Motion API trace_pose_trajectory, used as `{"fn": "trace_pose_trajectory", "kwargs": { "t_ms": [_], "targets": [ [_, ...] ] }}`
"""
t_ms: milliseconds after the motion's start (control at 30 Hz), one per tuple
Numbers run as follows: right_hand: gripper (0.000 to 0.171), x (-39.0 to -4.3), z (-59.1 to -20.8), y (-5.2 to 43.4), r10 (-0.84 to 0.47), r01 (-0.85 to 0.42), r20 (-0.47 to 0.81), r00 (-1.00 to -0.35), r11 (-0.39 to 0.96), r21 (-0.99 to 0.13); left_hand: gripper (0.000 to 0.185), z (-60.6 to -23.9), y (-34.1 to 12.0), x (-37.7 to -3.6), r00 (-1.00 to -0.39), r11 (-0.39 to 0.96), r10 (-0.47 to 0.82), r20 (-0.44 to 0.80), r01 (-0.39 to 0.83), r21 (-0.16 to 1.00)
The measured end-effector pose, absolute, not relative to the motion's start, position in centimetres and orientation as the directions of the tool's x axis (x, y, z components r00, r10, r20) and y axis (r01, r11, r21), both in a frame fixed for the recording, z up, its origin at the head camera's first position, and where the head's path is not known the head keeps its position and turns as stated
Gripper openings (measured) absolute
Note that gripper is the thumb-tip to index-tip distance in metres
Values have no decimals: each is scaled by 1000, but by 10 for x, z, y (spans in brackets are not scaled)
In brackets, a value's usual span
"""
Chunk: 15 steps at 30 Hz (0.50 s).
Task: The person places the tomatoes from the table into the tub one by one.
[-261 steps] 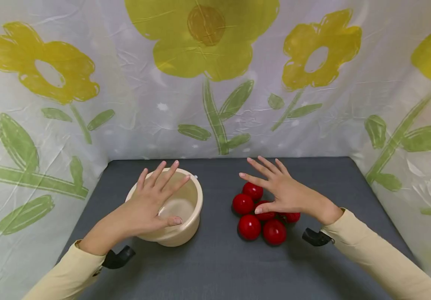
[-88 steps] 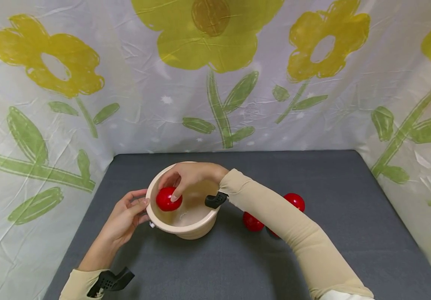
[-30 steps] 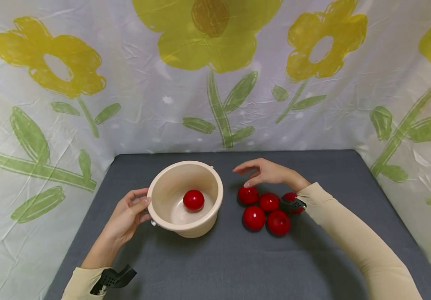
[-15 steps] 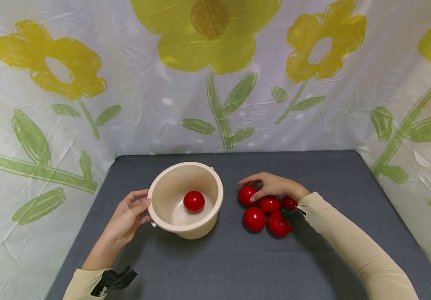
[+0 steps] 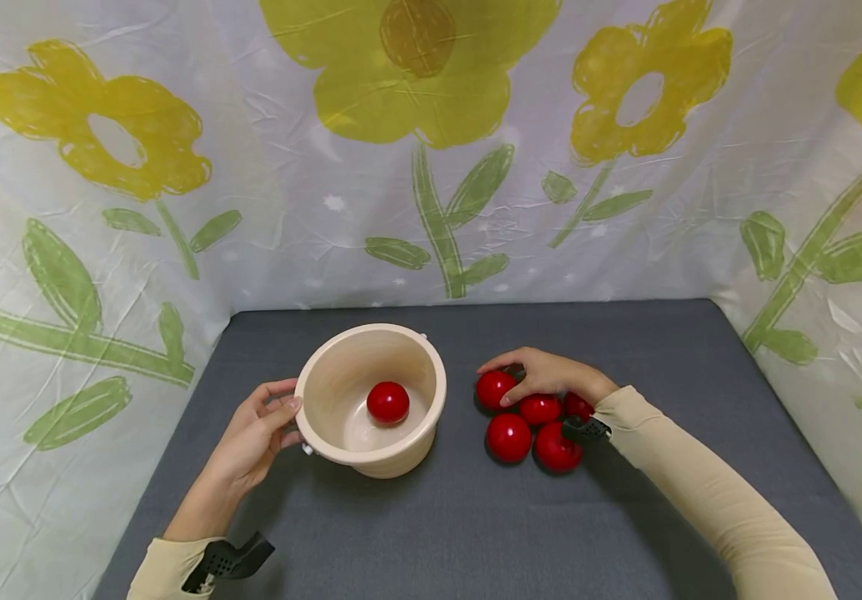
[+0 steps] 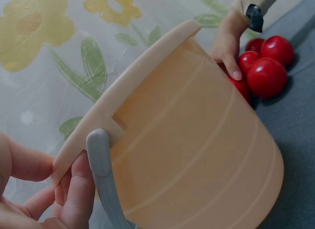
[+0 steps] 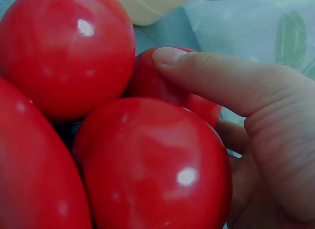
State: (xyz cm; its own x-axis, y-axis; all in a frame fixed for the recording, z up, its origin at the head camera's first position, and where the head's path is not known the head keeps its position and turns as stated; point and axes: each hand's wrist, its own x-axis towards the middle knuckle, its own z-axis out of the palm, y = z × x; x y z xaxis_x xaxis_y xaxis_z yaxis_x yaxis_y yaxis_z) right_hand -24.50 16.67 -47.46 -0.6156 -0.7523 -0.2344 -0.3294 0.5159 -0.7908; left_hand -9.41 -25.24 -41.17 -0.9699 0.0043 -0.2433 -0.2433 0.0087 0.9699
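Note:
A cream bucket (image 5: 326, 442) holds one red tomato (image 5: 388, 403) on its bottom. My left hand (image 5: 254, 437) pinches the bucket's rim at its left side; in the left wrist view the thumb and fingers (image 6: 81, 189) grip it beside the grey handle (image 6: 101, 155). To the right, my right hand (image 5: 547, 372) grips the far-left tomato (image 5: 493, 390) of a cluster, thumb on its near side and fingers behind. The right wrist view shows the thumb (image 7: 211, 76) lying on that tomato (image 7: 155, 81), partly hidden behind nearer ones.
Several other glossy tomatoes (image 5: 508, 438) sit close together under and in front of my right hand. Everything stands on a dark grey table (image 5: 416, 542), with a flower-printed curtain (image 5: 288, 225) rising behind and at both sides.
Both hands were spread open at first. My left hand took the rim, the bucket shifted right, and my right hand put a tomato inside. It then returned to the cluster and gripped another tomato.

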Motion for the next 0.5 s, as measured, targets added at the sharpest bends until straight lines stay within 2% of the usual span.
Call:
{"fn": "trace_pose_trajectory", "kwargs": {
  "t_ms": [500],
  "targets": [
    [61,-246,-470,168,-750,-331,-227,-621,514,-792,33,-412,-252,-94,-970,-4,-1,-242,-242,970]
  ]
}}
